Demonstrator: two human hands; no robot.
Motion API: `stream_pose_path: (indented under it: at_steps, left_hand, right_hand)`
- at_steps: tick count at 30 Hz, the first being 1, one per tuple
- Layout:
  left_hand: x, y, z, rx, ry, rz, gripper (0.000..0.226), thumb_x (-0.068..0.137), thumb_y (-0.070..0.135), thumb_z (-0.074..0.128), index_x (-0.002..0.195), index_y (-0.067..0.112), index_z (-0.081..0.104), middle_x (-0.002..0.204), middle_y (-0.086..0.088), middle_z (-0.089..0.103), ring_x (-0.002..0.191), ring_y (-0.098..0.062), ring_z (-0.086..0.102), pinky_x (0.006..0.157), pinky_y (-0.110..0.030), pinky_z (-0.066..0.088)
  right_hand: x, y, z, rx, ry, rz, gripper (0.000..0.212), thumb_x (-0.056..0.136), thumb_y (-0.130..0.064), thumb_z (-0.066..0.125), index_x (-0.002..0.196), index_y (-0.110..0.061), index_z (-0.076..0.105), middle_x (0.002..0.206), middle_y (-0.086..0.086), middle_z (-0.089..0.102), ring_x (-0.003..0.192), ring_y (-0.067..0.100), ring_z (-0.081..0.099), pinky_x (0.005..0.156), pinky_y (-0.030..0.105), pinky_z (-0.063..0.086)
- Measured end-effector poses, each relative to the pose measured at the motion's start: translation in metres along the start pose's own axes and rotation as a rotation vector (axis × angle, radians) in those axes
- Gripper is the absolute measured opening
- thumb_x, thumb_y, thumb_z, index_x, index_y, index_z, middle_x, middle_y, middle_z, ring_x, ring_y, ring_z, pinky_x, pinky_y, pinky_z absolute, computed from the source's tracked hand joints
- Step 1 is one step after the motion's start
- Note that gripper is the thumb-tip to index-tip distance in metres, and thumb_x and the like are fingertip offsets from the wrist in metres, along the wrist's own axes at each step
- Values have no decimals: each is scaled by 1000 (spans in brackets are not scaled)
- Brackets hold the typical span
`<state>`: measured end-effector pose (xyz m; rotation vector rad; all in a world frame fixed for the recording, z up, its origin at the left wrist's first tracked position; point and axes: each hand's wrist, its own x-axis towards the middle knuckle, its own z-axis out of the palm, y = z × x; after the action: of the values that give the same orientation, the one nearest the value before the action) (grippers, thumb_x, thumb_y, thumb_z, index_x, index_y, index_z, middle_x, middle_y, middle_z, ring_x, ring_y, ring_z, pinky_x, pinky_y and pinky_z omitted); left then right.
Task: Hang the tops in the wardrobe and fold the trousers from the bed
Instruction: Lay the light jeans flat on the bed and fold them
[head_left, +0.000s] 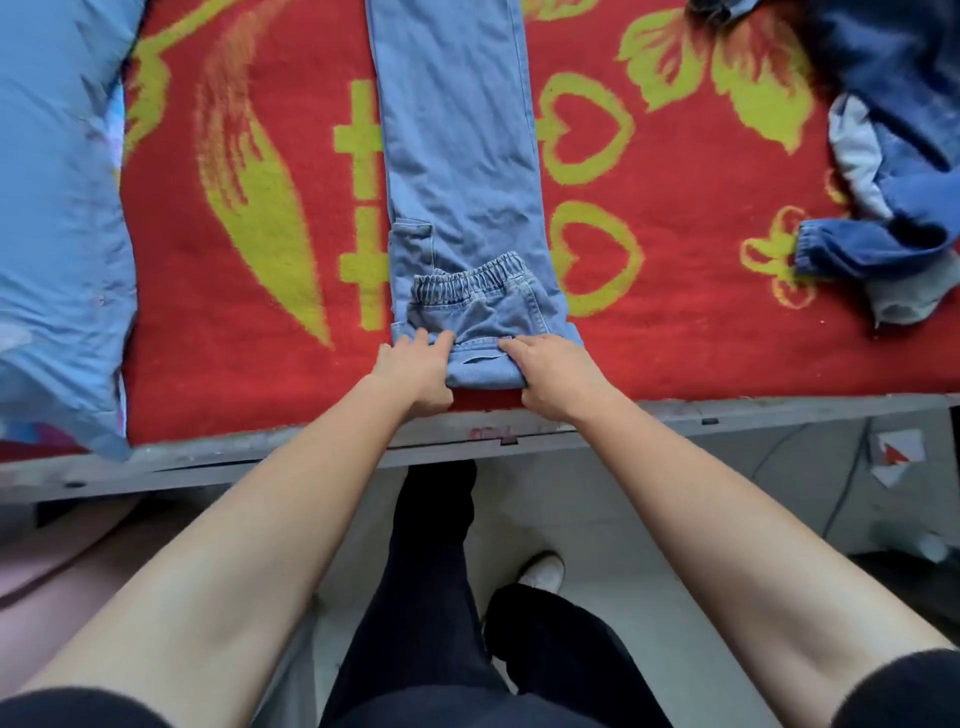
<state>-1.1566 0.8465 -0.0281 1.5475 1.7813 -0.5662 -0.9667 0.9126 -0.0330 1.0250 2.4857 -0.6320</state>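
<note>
Light-blue denim trousers (462, 156) lay lengthwise on the fuzzy red blanket (675, 338), gathered waist folded at 6 o'clock; left hand (410, 371) and right hand (558, 376) pinched that thick fold, fingers above, thumbs beneath.

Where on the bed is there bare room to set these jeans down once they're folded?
Two bare patches of blanket: a wide one between the quilt and the jeans, and another between the jeans and the dark clothes pile. The right end is crowded by that pile; the quilt covers the left end.
</note>
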Motion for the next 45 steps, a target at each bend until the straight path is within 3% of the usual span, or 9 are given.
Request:
stream_pose_path:
  at_steps: [6,11,14,18,20,22,27,32,45]
  left_hand:
    - [-35,19,56,19,-150,61,73,79,36,59,142,22,27,135,-14,43,122,-37,48,95,-47,42]
    - [-22,-12,-26,-258,-215,120,61,75,35,69,131,16,51,119,-8,61,106,-28,59,85,-29,48]
    - [2,-42,-95,-329,-91,74,46,60,48,59,84,9,63,81,-6,60,78,-23,56,65,-34,44]
    - [59,-75,-155,-366,182,-14,38,77,44,66,79,6,62,69,-7,56,73,-28,56,64,-38,47]
    - [97,-86,-166,-400,304,-61,31,79,40,65,84,9,64,76,-8,60,82,-32,59,68,-36,45]
    - [134,-94,-162,-481,418,-162,37,83,37,63,110,13,64,107,-11,65,106,-34,58,84,-38,47]
    - [175,-81,-113,-462,720,-377,57,99,41,40,150,18,32,159,-14,21,146,-31,20,114,-47,23]
    - [190,-75,-81,-362,631,-277,65,98,52,29,156,25,19,163,-14,0,151,-29,0,118,-53,12]
    - [257,-91,-73,-280,601,-149,62,102,44,26,156,15,15,160,-24,2,149,-39,-2,121,-48,0]
  right_hand:
    - [-60,-5,29,85,-152,-15,57,76,-19,62,132,-24,56,121,6,63,112,29,59,88,37,48]
    - [-25,11,-47,156,-172,33,56,69,-19,62,124,-31,65,105,8,69,99,31,64,75,28,47]
    - [20,26,-109,242,-49,108,57,66,-36,61,123,-33,66,97,6,70,98,30,65,79,32,52]
    - [99,50,-156,433,131,219,72,63,-46,53,133,-30,59,116,8,67,111,26,61,96,33,48]
    - [142,63,-157,454,194,265,72,72,-42,55,142,-25,50,127,10,62,121,28,55,102,35,44]
    - [181,74,-143,456,284,317,71,84,-34,56,150,-20,36,137,14,52,127,32,49,106,38,39]
    - [219,79,-73,150,447,271,58,99,-34,44,153,-17,34,158,25,24,141,43,32,113,52,32]
    - [206,70,-32,64,443,216,58,102,-46,41,154,-21,33,163,20,16,149,39,19,116,56,26]
    - [245,80,1,-12,341,361,66,100,-57,27,159,-31,12,166,14,-2,151,40,5,119,60,11]
